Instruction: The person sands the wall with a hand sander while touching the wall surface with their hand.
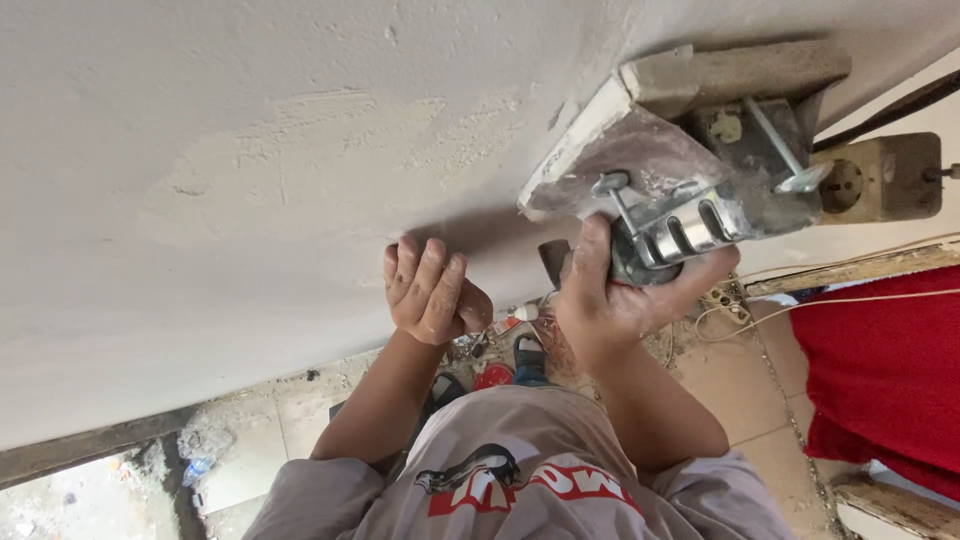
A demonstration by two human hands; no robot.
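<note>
Head view, near to far. Grey shirt point(520, 480) at the bottom edge, both forearms reaching up to a white plastered wall point(250, 90).

Left hand point(432, 290): loosely curled, fingers half closed, holding nothing, knuckles and fingertips resting on the wall just below a rough filler patch point(300, 160) that's duller than the paint around it.

Right hand point(620, 295): closed tight around the body of a power sander point(680, 190), thumb up along the metal clamp lever. The sanding pad point(575, 145) sits flat-ish against the wall just right of the patch, near edge tilted slightly toward the camera. Sander is caked in dust.

Beyond it: a dusty wall socket point(880, 180) with a dark cable running off to the right. Below, tiled floor point(740, 380) with debris, loose cords, and a red cloth point(890, 370) at right.

Judgement on doing the sanding well:
- get the pad fully flat, the tilted edge will gouge the filler
- light even pressure, let the tool cut
- overlap passes from painted area into the patch to feather the edge
- keep the left hand clear of the pad path, use it only to feel for ridges
- mind the cable and socket at right, keep the pad off them
</note>
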